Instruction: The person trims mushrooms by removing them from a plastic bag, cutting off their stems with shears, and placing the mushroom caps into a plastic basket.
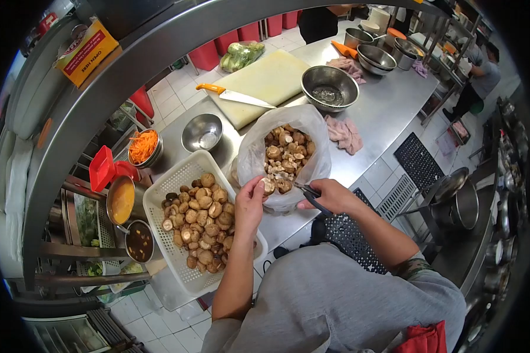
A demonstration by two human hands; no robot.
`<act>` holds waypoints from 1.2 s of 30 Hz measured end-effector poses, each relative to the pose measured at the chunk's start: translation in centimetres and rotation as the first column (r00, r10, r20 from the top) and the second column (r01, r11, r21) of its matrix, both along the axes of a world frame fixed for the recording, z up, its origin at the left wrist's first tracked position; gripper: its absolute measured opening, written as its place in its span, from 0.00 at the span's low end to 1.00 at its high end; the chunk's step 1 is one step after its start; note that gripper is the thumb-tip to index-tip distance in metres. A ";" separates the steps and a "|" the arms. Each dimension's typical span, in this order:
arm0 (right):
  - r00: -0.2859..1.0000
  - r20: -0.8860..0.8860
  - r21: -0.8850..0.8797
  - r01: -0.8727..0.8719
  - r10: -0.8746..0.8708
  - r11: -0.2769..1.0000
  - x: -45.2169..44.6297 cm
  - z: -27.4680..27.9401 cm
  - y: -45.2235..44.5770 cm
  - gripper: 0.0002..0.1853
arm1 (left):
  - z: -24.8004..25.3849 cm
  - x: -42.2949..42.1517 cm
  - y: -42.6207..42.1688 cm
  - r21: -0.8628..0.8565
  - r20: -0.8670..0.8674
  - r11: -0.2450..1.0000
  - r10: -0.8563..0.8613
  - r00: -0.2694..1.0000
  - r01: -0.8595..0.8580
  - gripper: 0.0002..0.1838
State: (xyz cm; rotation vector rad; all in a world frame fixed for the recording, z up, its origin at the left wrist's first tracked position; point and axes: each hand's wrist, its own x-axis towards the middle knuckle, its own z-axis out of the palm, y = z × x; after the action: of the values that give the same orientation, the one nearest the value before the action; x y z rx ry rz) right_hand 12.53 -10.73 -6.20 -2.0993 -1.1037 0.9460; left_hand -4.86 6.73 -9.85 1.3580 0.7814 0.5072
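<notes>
My left hand pinches a mushroom over the near rim of a clear plastic bag. Inside the bag lie many brown mushrooms and pale cut stems. My right hand is closed around dark-handled scissors, whose blades point left toward the held mushroom. Left of the bag, a white perforated basket holds a heap of whole brown mushrooms, caps and stems showing. My left forearm passes over the basket's right side.
Behind the bag, a knife with an orange handle lies on a cutting board. Metal bowls and pink cloths stand around on the steel table. Shredded carrots and pots of sauce are at left. Another person stands far right.
</notes>
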 end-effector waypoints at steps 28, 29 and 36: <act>0.951 0.208 0.023 -0.237 0.227 0.971 5.7 -0.4 0.2 0.31 | 2.4 2.9 -0.6 0.529 -0.069 0.841 -0.092 0.993 0.115 0.20; 0.944 0.228 0.043 -0.256 0.240 0.966 6.0 -0.9 0.4 0.30 | 2.4 3.0 -0.6 0.518 -0.071 0.849 -0.079 0.994 0.105 0.20; 0.885 -0.399 0.000 -0.263 0.241 0.965 8.6 -2.5 0.3 0.27 | 0.0 2.2 -0.5 0.266 0.126 0.964 -0.020 0.992 -0.014 0.20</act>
State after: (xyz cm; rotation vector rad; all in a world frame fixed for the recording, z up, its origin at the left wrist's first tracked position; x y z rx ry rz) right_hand 21.16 -10.47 -8.68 -1.7169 -1.1566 1.4667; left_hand -2.71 6.27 -9.84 1.5577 0.6213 0.7099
